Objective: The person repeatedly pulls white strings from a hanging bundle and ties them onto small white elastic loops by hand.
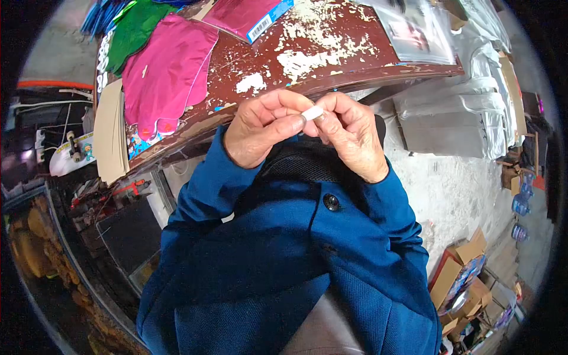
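Note:
A small white piece (312, 113) is pinched between both hands, in front of the near edge of the worn red-brown table (260, 62). My left hand (264, 125) is closed, its thumb and fingertips on the left end of the piece. From the other side my right hand (353, 131) grips the right end between thumb and fingers. What the piece is cannot be made out. Pink fabric (168, 74) lies on the table beyond my left hand.
Green fabric (135, 38) and a pink packet with a blue edge (245, 15) lie farther back. Clear plastic bags (414, 32) are at the table's right. Wrapped stacks (452, 115) stand right, open cardboard boxes (448, 284) lower right, a skateboard (66, 158) left.

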`<state>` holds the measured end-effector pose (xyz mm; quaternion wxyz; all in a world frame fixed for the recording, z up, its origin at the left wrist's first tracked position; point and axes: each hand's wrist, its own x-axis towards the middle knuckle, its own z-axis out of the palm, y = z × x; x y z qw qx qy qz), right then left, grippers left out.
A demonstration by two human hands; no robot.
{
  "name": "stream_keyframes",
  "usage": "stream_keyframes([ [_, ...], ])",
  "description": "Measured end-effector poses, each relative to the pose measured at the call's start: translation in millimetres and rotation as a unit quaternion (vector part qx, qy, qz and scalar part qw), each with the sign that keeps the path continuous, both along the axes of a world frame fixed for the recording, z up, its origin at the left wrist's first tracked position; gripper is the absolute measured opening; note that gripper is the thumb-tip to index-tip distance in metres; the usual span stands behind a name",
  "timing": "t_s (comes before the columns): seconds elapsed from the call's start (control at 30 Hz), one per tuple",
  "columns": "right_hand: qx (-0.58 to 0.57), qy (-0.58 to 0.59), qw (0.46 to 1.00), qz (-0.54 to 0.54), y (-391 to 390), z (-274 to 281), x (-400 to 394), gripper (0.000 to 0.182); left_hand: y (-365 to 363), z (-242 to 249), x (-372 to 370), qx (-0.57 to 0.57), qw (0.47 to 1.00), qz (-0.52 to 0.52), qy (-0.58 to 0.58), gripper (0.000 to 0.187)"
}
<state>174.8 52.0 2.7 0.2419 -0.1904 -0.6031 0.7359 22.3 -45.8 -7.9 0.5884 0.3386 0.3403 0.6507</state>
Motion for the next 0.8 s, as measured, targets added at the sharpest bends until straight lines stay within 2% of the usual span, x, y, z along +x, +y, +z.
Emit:
stream_keyframes([
  [0.13,-0.043,-0.011,0.999,-0.01,0.9,1.0,0.6,0.007,2.1,-0.9,1.7,-0.001,0.999,0.023,0.034,0.027],
  [0.27,-0.043,0.015,0.999,0.007,9.9,-3.9,-0.2,0.01,7.0,-8.4,1.6,-0.013,0.998,0.048,-0.036,0.029],
  [0.47,-0.04,0.007,0.999,0.018,13.2,1.3,0.5,0.011,12.0,-14.5,6.0,0.004,0.998,0.06,-0.031,0.031],
  [0.63,-0.056,0.025,0.998,0.016,15.4,3.2,1.0,0.01,13.7,-14.3,11.5,-0.02,0.993,0.115,-0.032,0.031],
  [0.8,-0.086,0.026,0.996,-0.003,14.5,6.8,0.6,0.01,10.7,-8.3,14.4,-0.029,0.988,0.146,0.028,0.028],
])
